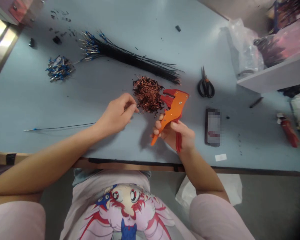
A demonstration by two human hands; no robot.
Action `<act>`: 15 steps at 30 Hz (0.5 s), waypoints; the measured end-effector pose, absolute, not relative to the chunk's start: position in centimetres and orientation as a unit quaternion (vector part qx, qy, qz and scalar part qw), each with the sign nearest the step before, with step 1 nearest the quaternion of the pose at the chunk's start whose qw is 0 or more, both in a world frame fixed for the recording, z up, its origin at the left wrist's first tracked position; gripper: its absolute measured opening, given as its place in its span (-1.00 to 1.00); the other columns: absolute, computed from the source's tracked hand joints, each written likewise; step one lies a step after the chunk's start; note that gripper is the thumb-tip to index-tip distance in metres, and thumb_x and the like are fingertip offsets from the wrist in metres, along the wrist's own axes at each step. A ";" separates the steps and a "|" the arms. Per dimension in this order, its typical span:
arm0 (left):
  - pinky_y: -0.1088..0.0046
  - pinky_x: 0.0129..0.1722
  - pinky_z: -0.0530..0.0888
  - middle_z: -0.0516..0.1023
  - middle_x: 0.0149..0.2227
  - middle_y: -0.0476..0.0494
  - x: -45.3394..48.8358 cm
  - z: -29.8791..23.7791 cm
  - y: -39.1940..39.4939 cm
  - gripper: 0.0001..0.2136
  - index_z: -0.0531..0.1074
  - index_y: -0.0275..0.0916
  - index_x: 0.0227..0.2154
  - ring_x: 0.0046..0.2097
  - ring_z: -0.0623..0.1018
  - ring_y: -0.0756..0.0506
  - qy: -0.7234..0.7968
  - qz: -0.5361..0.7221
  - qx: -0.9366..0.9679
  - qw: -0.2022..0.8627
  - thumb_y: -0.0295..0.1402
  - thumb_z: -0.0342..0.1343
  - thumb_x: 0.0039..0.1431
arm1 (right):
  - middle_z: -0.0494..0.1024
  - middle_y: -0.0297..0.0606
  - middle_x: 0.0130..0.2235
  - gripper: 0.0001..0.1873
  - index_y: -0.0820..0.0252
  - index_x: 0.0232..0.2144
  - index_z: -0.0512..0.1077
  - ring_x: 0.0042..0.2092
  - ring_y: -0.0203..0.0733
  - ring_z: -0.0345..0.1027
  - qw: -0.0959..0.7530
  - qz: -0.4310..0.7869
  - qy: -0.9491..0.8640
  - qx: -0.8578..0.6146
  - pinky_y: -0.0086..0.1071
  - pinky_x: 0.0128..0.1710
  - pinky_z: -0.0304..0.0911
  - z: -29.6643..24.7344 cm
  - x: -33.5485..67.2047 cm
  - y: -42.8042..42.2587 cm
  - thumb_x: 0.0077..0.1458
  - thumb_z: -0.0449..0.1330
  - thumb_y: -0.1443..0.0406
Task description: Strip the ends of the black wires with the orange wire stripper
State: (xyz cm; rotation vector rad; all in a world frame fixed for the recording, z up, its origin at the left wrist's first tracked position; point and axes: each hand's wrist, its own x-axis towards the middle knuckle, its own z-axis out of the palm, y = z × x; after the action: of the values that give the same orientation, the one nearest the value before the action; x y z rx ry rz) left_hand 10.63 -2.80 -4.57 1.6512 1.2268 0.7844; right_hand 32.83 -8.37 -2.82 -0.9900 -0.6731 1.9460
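Observation:
My right hand (pixel 176 135) is closed around the handles of an orange and red wire stripper (pixel 173 106), whose jaws point up toward a heap of copper and black wire scraps (pixel 147 94). My left hand (pixel 117 113) pinches a thin black wire (pixel 62 127) at its right end, just left of the scrap heap. The wire trails left across the blue table (pixel 130 50) and ends in a small blue terminal.
A bundle of black wires with blue terminals (pixel 130 58) lies behind the heap. Loose blue terminals (pixel 58 68) sit at the far left. Black scissors (pixel 205 86), a phone (pixel 213 126), a red tool (pixel 288 130) and plastic bags (pixel 245 50) lie to the right.

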 end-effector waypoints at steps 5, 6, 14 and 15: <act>0.52 -0.53 0.35 0.62 -0.29 -0.09 11.0 -5.5 -2.7 -0.91 0.42 -0.24 -0.33 -0.53 0.44 0.05 0.489 0.275 0.684 0.467 -0.37 0.03 0.20 | 0.43 -0.30 -0.34 -0.62 0.14 -0.20 0.34 -0.34 -0.16 0.40 0.418 0.750 -0.275 -0.433 -0.08 -0.21 0.45 -2.6 32.6 -8.2 -0.09 0.27 0.17; 0.51 -0.45 0.40 0.62 -0.25 -0.10 11.0 -5.6 -2.5 -0.90 0.44 -0.24 -0.32 -0.45 0.49 0.03 0.490 0.297 0.689 0.443 -0.36 0.05 0.19 | 0.43 -0.29 -0.34 -0.61 0.15 -0.20 0.34 -0.34 -0.16 0.39 0.411 0.747 -0.283 -0.439 -0.09 -0.22 0.45 -2.6 32.7 -8.2 -0.10 0.29 0.16; 0.54 -0.47 0.31 0.41 -0.37 0.10 9.0 -4.0 -0.3 -0.93 0.37 -0.23 -0.29 -0.45 0.31 0.17 0.549 0.526 0.606 0.235 -0.50 0.03 0.28 | 0.48 -0.14 -0.23 -0.60 0.19 -0.07 0.32 -0.25 -0.09 0.38 0.253 0.498 -0.648 -0.517 -0.16 -0.23 0.35 -1.8 33.5 -9.6 0.15 0.19 0.08; 0.55 -0.47 0.30 0.39 -0.39 0.12 8.8 -3.8 -0.2 -0.92 0.38 -0.24 -0.29 -0.45 0.28 0.18 0.549 0.543 0.597 0.219 -0.52 0.03 0.29 | 0.48 -0.10 -0.21 -0.59 0.21 -0.05 0.32 -0.22 -0.05 0.36 0.217 0.402 -0.716 -0.528 -0.14 -0.20 0.32 -1.9 33.2 -9.8 0.15 0.19 0.09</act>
State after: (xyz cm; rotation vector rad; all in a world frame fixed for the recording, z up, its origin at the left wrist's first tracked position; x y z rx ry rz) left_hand 8.85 -0.18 -3.81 1.6521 1.5192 1.5025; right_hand 33.24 -9.85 -1.89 -1.4634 -1.9827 1.1127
